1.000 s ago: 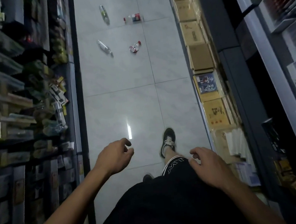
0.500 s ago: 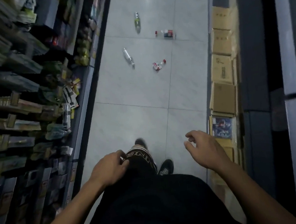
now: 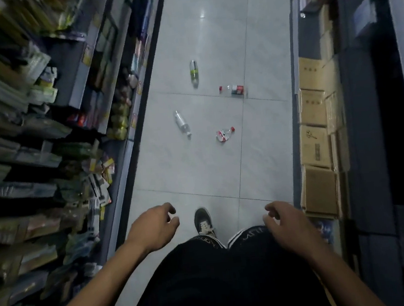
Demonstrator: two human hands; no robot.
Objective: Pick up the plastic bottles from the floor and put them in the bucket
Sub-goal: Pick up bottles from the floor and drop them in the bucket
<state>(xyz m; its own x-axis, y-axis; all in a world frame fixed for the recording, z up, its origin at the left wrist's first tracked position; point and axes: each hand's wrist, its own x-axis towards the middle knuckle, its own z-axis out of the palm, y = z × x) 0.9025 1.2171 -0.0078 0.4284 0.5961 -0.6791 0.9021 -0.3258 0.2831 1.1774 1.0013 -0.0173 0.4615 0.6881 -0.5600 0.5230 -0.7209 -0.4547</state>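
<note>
Shop aisle, head view: four plastic bottles lie on the tiled floor ahead, well apart from both hands; green-labelled bottle farthest; left hand and right hand loosely curled, empty; cardboard boxes at right.

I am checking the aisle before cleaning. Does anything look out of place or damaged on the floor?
Yes. Four plastic bottles lie on the tiles: green-label bottle, red-label bottle, clear bottle, and a crushed bottle.
</note>
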